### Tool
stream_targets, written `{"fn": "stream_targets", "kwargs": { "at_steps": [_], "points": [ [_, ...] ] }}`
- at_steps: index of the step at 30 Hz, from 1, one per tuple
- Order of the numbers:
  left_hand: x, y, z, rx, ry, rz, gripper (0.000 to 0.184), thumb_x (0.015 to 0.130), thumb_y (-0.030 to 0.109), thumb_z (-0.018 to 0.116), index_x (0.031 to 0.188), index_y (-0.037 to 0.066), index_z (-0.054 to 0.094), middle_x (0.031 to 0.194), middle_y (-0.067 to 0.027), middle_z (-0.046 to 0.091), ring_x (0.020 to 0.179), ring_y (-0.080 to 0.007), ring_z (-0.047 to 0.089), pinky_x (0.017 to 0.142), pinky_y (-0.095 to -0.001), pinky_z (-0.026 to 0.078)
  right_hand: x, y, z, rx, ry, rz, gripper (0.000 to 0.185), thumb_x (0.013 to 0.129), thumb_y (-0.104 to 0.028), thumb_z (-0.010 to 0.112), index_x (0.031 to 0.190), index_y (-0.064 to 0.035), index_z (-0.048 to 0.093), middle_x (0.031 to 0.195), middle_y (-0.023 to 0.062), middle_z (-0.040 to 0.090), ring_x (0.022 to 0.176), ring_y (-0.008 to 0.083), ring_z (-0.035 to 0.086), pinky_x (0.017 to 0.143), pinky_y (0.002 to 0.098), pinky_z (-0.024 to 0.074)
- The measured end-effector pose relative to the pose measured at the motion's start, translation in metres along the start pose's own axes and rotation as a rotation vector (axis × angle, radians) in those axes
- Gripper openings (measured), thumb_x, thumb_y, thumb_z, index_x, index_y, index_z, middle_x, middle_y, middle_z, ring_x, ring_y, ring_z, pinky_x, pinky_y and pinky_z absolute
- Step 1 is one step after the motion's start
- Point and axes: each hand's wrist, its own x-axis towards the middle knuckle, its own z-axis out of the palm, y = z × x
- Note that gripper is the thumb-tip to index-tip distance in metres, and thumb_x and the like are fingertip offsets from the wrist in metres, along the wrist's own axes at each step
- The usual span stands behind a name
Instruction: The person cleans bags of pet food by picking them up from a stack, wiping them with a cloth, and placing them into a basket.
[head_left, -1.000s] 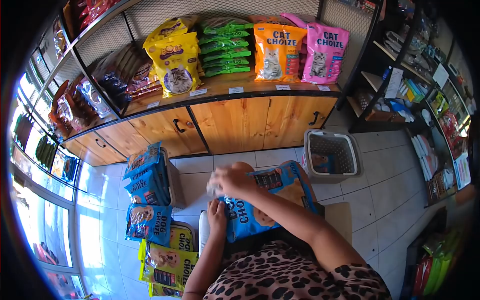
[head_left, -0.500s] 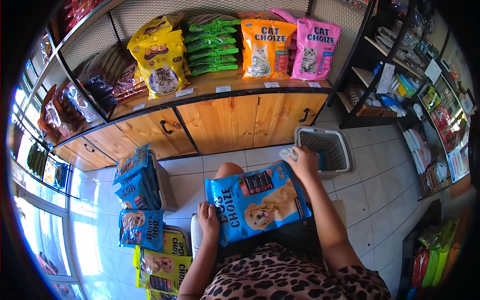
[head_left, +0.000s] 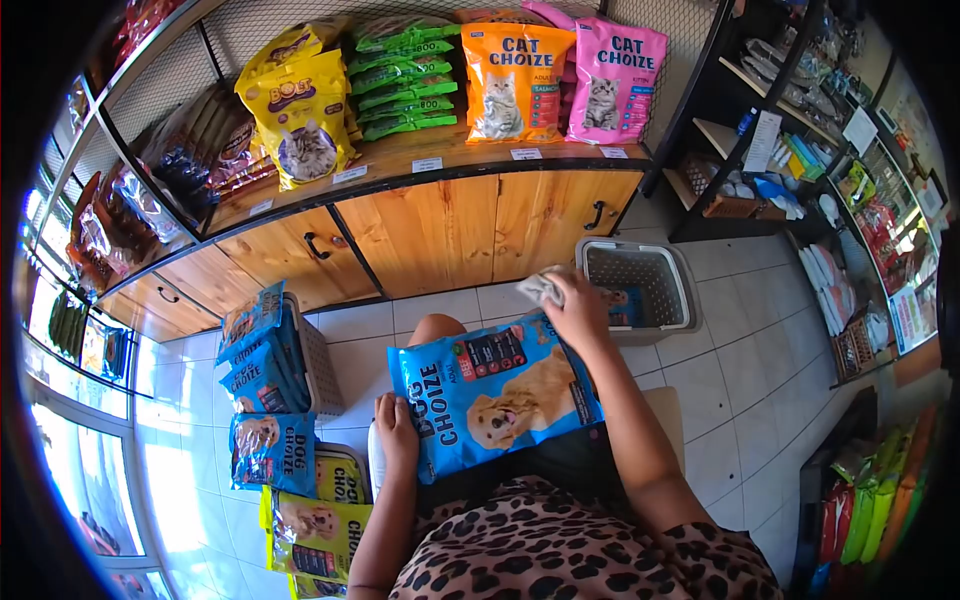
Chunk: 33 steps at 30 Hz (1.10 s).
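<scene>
A blue bag of dog food lies across my lap, its front with the picture of a golden dog facing up. My left hand has its fingers curled over the bag's left edge. Bunched in my right hand is a greyish-white cloth. That hand is above the bag's upper right corner, and I cannot tell whether the cloth touches the bag.
Beyond my right hand stands a grey basket with a blue bag inside. To my left, another basket holds blue dog food bags; yellow bags lie nearer. Ahead, a wooden cabinet carries cat food bags.
My right hand has moved left with the cloth, which now shows more widely spread. The whole view has shifted slightly; my left hand stays at the bag's left edge.
</scene>
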Motion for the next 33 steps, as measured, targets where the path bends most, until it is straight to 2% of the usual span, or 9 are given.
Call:
{"fn": "stream_targets", "kwargs": {
  "at_steps": [4,11,12,14,18,19,24,29,33],
  "points": [
    [0.003,0.0,-0.001,0.032,-0.042,-0.02,0.019,0.097,0.015,0.047,0.101,-0.002,0.053,0.097,-0.0105,0.051,0.083,-0.0204,0.048,0.082,-0.0314,0.039,-0.073,-0.031,-0.017,0.025,-0.109,-0.445,0.033,0.07,-0.019,0.073,0.102,-0.0134,0.068,0.1,0.007,0.06,0.082,0.0239,0.059,0.069,0.0376,0.0469],
    [0.009,0.004,-0.004,-0.164,-0.018,-0.149,0.022,0.096,0.016,0.048,0.104,-0.002,0.057,0.096,-0.0122,0.057,0.08,-0.0182,0.053,0.077,-0.0288,0.043,-0.137,0.06,-0.088,0.718,-0.685,-0.265,0.042,0.064,-0.017,0.072,0.105,-0.0084,0.07,0.104,0.0052,0.06,0.069,0.0185,0.054,0.06,0.0287,0.0408],
    [0.01,0.023,-0.005,-0.26,-0.02,-0.299,0.022,0.095,0.017,0.049,0.105,-0.002,0.057,0.096,-0.0125,0.058,0.079,-0.0179,0.054,0.075,-0.0281,0.044,-0.127,0.052,-0.088,0.718,-0.691,-0.262,0.042,0.064,-0.017,0.072,0.105,-0.0084,0.07,0.104,0.0052,0.06,0.069,0.0185,0.054,0.06,0.0287,0.0408],
    [0.008,0.046,-0.009,-0.447,-0.022,-0.602,0.024,0.094,0.017,0.05,0.106,-0.001,0.058,0.096,-0.0131,0.061,0.078,-0.0171,0.056,0.073,-0.0268,0.046,-0.094,0.01,-0.078,0.893,-0.131,-0.311,0.045,0.067,-0.013,0.069,0.111,-0.0079,0.067,0.11,0.0082,0.059,0.08,0.0209,0.056,0.068,0.0319,0.0435],
    [0.015,0.02,-0.007,-0.527,-0.084,-0.489,0.029,0.092,0.021,0.051,0.107,-0.003,0.058,0.091,-0.0142,0.063,0.075,-0.017,0.059,0.069,-0.0271,0.048,-0.031,-0.097,0.01,0.51,-0.111,-0.515,0.034,0.078,-0.008,0.067,0.112,-0.0076,0.067,0.119,0.0107,0.059,0.104,0.0275,0.055,0.089,0.0417,0.0437],
    [0.017,0.011,-0.008,-0.552,-0.103,-0.455,0.031,0.092,0.022,0.051,0.107,-0.003,0.058,0.09,-0.0145,0.064,0.075,-0.0169,0.059,0.067,-0.0271,0.048,-0.025,-0.114,0.04,0.416,-0.33,-0.437,0.03,0.08,-0.013,0.067,0.109,-0.0077,0.067,0.118,0.0089,0.06,0.103,0.0269,0.058,0.09,0.0405,0.0449],
    [0.022,-0.031,-0.029,-0.747,-0.119,-0.547,0.027,0.092,0.017,0.052,0.111,-0.002,0.059,0.096,-0.0126,0.063,0.075,-0.0153,0.058,0.072,-0.025,0.048,-0.056,-0.147,0.065,0.372,-0.38,-0.715,0.011,0.083,-0.018,0.062,0.089,-0.009,0.067,0.085,0.0082,0.057,0.07,0.0229,0.051,0.066,0.0377,0.0429],
    [0.015,0.003,-0.026,-0.657,-0.072,-0.593,0.028,0.094,0.019,0.052,0.111,-0.002,0.06,0.097,-0.0132,0.063,0.08,-0.0162,0.058,0.074,-0.0264,0.048,-0.131,-0.138,0.029,0.436,-0.64,-1.28,0.021,0.076,-0.025,0.066,0.091,-0.0114,0.061,0.096,0.0075,0.055,0.081,0.0237,0.05,0.076,0.0379,0.0458],
    [0.005,0.02,-0.006,-0.441,-0.014,-0.516,0.028,0.096,0.02,0.051,0.109,-0.003,0.06,0.096,-0.0122,0.062,0.082,-0.0171,0.057,0.075,-0.0279,0.047,-0.124,-0.059,-0.004,0.361,-0.309,-0.757,0.022,0.064,-0.026,0.07,0.08,-0.012,0.064,0.088,0.0043,0.059,0.077,0.0213,0.054,0.07,0.0365,0.0454]
  ]
}}
